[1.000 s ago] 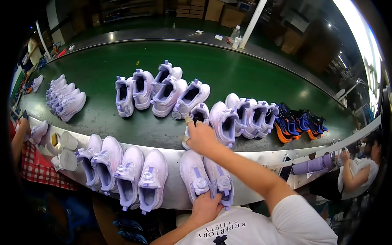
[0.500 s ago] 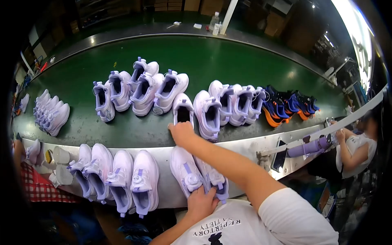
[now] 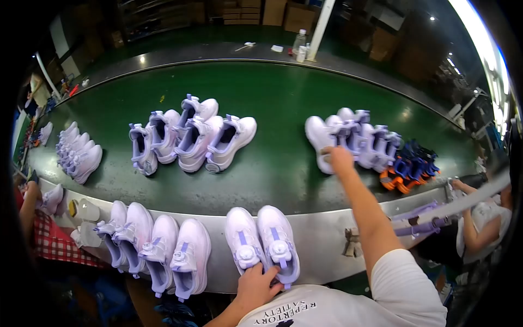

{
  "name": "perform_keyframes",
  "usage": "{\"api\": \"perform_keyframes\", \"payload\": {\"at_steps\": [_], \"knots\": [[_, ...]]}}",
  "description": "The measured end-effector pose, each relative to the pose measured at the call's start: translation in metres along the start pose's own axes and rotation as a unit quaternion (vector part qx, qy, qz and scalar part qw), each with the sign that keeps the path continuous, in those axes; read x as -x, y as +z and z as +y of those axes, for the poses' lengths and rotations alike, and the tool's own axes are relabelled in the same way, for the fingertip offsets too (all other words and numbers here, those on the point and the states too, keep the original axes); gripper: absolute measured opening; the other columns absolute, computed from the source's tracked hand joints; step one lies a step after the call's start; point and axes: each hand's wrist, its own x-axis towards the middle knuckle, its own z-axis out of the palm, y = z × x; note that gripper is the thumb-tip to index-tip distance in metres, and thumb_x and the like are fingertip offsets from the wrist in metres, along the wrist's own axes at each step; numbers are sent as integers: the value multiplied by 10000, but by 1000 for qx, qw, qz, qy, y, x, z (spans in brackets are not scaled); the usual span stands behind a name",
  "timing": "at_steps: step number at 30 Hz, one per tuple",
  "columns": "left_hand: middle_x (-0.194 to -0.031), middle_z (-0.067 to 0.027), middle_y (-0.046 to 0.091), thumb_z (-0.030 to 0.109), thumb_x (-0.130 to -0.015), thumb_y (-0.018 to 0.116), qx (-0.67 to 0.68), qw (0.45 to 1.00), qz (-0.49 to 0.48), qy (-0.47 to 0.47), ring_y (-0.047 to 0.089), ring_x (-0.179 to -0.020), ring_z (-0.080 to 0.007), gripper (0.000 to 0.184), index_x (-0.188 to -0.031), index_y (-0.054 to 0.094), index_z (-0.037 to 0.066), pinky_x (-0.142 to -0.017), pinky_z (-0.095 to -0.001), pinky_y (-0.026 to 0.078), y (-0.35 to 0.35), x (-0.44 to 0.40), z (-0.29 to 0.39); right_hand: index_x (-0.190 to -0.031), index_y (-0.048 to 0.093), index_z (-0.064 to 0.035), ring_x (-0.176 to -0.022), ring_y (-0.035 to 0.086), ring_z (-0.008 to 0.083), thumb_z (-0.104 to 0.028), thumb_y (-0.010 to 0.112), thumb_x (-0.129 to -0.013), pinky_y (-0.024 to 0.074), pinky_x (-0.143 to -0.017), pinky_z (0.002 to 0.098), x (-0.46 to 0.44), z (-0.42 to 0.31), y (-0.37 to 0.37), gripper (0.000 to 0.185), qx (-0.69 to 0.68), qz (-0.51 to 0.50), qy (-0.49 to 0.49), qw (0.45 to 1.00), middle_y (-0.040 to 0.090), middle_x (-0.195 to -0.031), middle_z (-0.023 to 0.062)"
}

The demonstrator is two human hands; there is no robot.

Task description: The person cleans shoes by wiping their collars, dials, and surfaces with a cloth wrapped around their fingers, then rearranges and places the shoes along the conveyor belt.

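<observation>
My left hand (image 3: 256, 286) is at the heels of a pair of lilac sneakers with dial closures on the near metal ledge. Its fingers hook into the heel openings of the left sneaker (image 3: 242, 231) and the right sneaker (image 3: 277, 226). On the green surface to the right, my right hand (image 3: 339, 159) closes on the heel end of another lilac sneaker (image 3: 317, 133), its arm stretched forward. That sneaker stands at the left end of a tight row of lilac sneakers (image 3: 370, 144). My right fingertips are partly hidden.
Several lilac sneakers (image 3: 188, 136) stand left of centre on the green table (image 3: 278, 92), with more (image 3: 79, 155) at far left. Others (image 3: 155, 245) line the ledge (image 3: 321, 240). Black, blue and orange shoes (image 3: 411, 166) adjoin the right row. People sit at both sides.
My right hand has moved from the centre to the right with the sneaker, and the right row is shifted right, closer to the orange shoes. My left hand stays at the pair, now standing straighter.
</observation>
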Motion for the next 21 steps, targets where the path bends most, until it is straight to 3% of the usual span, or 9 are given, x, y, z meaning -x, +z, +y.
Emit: {"api": "perform_keyframes", "payload": {"at_steps": [6, 8, 11, 13, 14, 15, 16, 18, 21], "knots": [[-901, -144, 554, 410, -760, 696, -3, 998, -63, -14, 611, -800, -337, 415, -1112, 617, 205, -658, -439, 515, 12, -1, -16, -918, 754, -282, -921, 649, 316, -229, 654, -778, 491, -844, 458, -50, 144, 32, 179, 116, 34, 104, 987, 647, -1006, 125], [-901, -141, 553, 416, -775, 681, 11, 999, -46, -8, 619, -801, -331, 400, -1111, 611, 212, -651, -435, 518, 29, -1, -23, -971, 732, -166, -1037, 608, 332, -270, 633, -809, 480, -847, 498, -69, 142, 39, 216, 244, -2, 175, 954, 647, -1071, 111], [-901, -139, 550, 419, -792, 661, 0, 996, -90, -22, 626, -787, -321, 392, -1124, 603, 219, -651, -429, 520, 28, -3, -23, -1031, 709, -137, -1018, 623, 334, -281, 636, -808, 484, -834, 499, -59, 47, -20, 276, 209, -33, 99, 972, 665, -1045, 118], [-898, -140, 547, 420, -797, 655, -1, 996, -88, -19, 625, -770, -317, 387, -1123, 605, 216, -652, -432, 519, 28, -3, -24, -1159, 644, -99, -927, 656, 315, -275, 686, -810, 520, -826, 418, -40, -39, -54, 393, -27, 25, -1, 999, 654, -1124, 149], [-900, -142, 546, 417, -793, 661, -2, 995, -96, -24, 623, -781, -321, 392, -1124, 605, 214, -657, -432, 518, 24, -4, -21, -1248, 588, -185, -890, 661, 330, -371, 686, -794, 530, -764, 419, -32, -80, -52, 500, -150, 83, -128, 977, 680, -1055, 121], [-903, -144, 545, 414, -788, 668, -4, 994, -106, -22, 622, -791, -325, 397, -1124, 605, 211, -661, -433, 517, 20, -6, -19, -1275, 561, -152, -845, 674, 306, -354, 712, -795, 534, -776, 377, -14, -138, -72, 542, -230, 11, -173, 958, 614, -1225, 140], [-906, -146, 544, 408, -782, 676, -4, 996, -92, -9, 617, -805, -329, 401, -1122, 607, 207, -668, -435, 515, 18, -8, -20, -1302, 539, -201, -809, 674, 307, -411, 705, -795, 539, -745, 365, -9, -179, -62, 573, -266, -72, -190, 942, 630, -1182, 158], [-911, -151, 541, 396, -770, 692, -6, 998, -53, 12, 608, -833, -337, 409, -1118, 610, 199, -680, -439, 512, 9, -13, -22, -1324, 509, -243, -920, 650, 386, -655, 626, -740, 517, -809, 453, 1, -240, -43, 724, -251, -131, -239, 929, 664, -983, 229], [-926, -157, 540, 377, -751, 714, -4, 997, -74, 9, 592, -862, -347, 418, -1110, 614, 190, -695, -443, 507, -30, -34, -9, -1214, 597, -173, -929, 653, 346, -689, 639, -696, 516, -815, 443, -6, -269, 3, 732, -214, -132, -230, 940, 678, -962, 177]]}}
